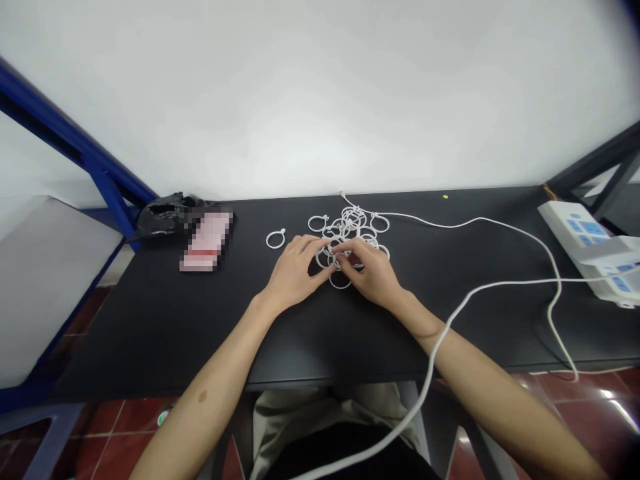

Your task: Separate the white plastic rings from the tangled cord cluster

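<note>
"What do you have on your feed; where are the pieces?"

"I see white rings [352,224] heaped loosely on the black surface [200,333], overlapping one another between and just beyond the two hands; one lone ring [275,248] lies apart, beside the left hand [293,275], with a small knob on its rim."

"And the fingers?"

"On the left, I see the thumb and forefinger bowed apart, their tips reaching the near rings; the right hand [376,275] curls its thumb and forefinger in close at the same spot; whether either pair is truly clamped on a ring, I cannot tell at this scale."

"How would you judge the handling?"

"Light, I'd say, with almost no heft; the loops keep their round shape, so I take them for springy plastic, stiff enough to lift by one side; they look smooth, perhaps a little slippery, and hardly fragile, though I'd not wrench the knob."

"Where would you hold one?"

"I'd pinch the thin rim between thumb and forefinger, close to the knob, where there is more to grip; in the heap, loops could hook each other, so I'd favour a free edge; the lone ring offers its whole rim."
</note>
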Motion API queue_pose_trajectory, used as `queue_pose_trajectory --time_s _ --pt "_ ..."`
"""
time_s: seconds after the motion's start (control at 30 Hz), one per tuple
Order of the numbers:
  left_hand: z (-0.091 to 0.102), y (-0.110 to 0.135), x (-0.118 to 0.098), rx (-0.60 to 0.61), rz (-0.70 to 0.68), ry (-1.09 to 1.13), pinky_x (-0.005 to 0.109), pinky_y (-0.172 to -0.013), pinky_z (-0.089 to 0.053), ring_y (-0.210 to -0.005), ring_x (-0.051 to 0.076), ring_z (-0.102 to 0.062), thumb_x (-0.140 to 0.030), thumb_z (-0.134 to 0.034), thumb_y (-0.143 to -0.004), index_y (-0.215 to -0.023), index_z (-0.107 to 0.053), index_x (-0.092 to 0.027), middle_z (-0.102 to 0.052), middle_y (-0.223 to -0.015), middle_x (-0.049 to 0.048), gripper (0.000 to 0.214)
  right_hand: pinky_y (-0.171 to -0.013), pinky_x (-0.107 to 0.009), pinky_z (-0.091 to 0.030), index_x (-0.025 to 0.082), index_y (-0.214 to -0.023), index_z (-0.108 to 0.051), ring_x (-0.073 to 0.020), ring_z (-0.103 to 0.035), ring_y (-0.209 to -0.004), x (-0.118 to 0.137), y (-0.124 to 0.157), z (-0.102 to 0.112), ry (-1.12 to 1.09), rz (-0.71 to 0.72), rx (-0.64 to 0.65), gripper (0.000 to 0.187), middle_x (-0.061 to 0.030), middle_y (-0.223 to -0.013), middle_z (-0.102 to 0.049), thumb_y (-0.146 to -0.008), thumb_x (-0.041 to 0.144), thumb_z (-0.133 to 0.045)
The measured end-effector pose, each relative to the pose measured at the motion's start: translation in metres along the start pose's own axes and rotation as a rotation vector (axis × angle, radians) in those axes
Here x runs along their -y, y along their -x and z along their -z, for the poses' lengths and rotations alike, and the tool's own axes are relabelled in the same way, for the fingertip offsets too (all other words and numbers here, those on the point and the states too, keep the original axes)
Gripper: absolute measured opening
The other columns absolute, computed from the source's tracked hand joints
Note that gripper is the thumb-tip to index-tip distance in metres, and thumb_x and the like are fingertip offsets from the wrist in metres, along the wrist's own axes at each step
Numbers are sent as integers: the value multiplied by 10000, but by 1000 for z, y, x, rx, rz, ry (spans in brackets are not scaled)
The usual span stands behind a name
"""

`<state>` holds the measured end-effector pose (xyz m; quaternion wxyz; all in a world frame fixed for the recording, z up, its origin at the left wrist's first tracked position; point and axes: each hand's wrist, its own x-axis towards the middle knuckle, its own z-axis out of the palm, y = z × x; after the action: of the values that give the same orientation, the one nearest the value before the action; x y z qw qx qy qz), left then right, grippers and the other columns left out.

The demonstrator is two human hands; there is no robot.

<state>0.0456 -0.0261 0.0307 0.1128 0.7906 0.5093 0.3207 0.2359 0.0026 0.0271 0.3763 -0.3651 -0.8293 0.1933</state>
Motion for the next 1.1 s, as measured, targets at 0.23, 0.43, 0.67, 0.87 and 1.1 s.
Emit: queue_pose_trajectory --time_s 0.23,0.43,0.67,0.87,1.1 --pt "0 0 3 -31 -35 -7 417 -927 -488 -1024 224 -562 -359 -630 -890 -1215 -590 -226 -650 -1106 52 354 -621 -239 -486 209 -1011 -621 -102 -588 -642 -1 1 0 -4 -11 11 120 -17 -877 -659 -921 212 -543" --pt "0 0 4 -72 -68 2 400 -907 -496 -970 209 -568 -354 -655 -875 -1189 -621 -209 -679 -1069 49 347 -622 -240 -487 209 -1005 -617 -104 -586 -640 -1 1 1 -15 -3 11 115 -19 -876 -661 -920 208 -541" --pt "0 0 4 -87 -76 16 404 -887 -499 -942 209 -591 -365 -654 -876 -1177 -645 -222 -701 -1063 57 333 -625 -243 -490 219 -1003 -616 -106 -597 -643 -2 1 2 -32 -3 15 113 -18 -896 -676 -917 218 -543" --pt "0 0 3 -95 -86 18 403 -893 -498 -946 209 -599 -353 -655 -876 -1161 -647 -209 -706 -1082 59 319 -622 -240 -489 213 -978 -605 -103 -595 -639 -1 1 3 -51 -1 22 88 -18 -891 -672 -905 201 -556" --pt "0 0 3 -90 -97 14 407 -888 -500 -948 213 -607 -355 -644 -882 -1163 -646 -228 -708 -1092 56 308 -630 -244 -488 215 -973 -603 -107 -588 -656 0 1 6 -61 20 34 79 -19 -894 -665 -918 220 -547"
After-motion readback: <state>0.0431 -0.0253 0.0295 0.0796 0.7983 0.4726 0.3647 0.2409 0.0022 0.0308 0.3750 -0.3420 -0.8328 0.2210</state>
